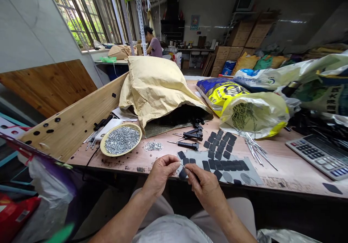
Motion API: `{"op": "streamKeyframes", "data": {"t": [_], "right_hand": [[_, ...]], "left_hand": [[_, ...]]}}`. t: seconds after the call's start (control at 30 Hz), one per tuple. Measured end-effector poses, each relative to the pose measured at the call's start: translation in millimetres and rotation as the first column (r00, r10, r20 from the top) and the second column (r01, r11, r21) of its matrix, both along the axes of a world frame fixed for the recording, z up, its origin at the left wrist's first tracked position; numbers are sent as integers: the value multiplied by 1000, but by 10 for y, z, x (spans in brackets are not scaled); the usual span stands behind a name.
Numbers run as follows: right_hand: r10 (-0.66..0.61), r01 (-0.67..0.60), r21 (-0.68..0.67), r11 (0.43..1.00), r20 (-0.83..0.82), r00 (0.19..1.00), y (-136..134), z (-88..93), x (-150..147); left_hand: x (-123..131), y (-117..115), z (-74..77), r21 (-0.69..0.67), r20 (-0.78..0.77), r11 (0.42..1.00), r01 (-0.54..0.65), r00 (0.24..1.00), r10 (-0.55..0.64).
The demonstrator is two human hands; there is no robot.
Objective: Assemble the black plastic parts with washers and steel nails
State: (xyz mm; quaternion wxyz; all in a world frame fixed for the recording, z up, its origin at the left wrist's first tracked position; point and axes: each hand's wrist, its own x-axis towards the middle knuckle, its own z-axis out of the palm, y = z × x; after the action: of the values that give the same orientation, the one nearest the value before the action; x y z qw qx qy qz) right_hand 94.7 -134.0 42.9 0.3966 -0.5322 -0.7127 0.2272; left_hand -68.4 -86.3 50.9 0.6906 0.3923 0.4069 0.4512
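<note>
My left hand (162, 172) and my right hand (206, 186) come close together over the table's front edge. Between their fingertips runs a thin metal rod (182, 164). Thumb and forefinger of the left hand pinch one end, and the right hand's closed fingers grip the other. Something dark shows in the right palm, mostly hidden. Just beyond the hands, dark rounded-square pads (225, 165) lie in rows, partly on a grey sheet (254, 176). Several black-handled pieces with thin metal shafts (187, 145) lie behind. To the left is a small heap of tiny metal parts (153, 146).
A yellow bowl (101, 149) of metal parts stands left. Behind sit a large paper sack (160, 87) and an open bag (261, 121) of thin rods, some spilling out (255, 150). A calculator (320, 156) lies right. Another person (156, 47) sits at a far table.
</note>
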Motion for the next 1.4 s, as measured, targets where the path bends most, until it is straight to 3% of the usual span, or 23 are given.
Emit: {"op": "streamKeyframes", "data": {"t": [0.13,0.3,0.5,0.63,0.73,0.87,1.1,1.23,1.4], "right_hand": [[43,-55,-146,988,-80,996,-24,40,18],[30,-46,-172,984,-97,995,-33,7,30],[60,-142,-340,930,-242,969,-49,-13,39],[58,-113,-285,952,-195,979,-58,-37,44],[58,-62,-122,991,-38,998,-59,-69,54],[25,-30,41,999,127,992,-55,-88,64],[13,-18,53,998,89,996,-27,-85,71],[-4,-3,52,999,131,991,-19,-72,84],[21,-20,-95,995,8,1000,-25,42,79]], "left_hand": [[0,-2,-21,-3,-16,1000,27,1000,-27],[16,-5,-78,-12,-13,999,30,999,-30],[14,-18,-97,17,-88,998,67,994,-65],[24,-34,-97,5,-98,997,83,992,-82],[47,-47,-99,24,-128,996,83,989,-79],[73,-51,-104,30,-122,998,62,991,-58],[101,-54,-96,-121,86,989,80,994,-70],[107,-60,-81,-141,126,986,87,990,-69],[109,-57,-90,-132,161,986,103,984,-81]]}}
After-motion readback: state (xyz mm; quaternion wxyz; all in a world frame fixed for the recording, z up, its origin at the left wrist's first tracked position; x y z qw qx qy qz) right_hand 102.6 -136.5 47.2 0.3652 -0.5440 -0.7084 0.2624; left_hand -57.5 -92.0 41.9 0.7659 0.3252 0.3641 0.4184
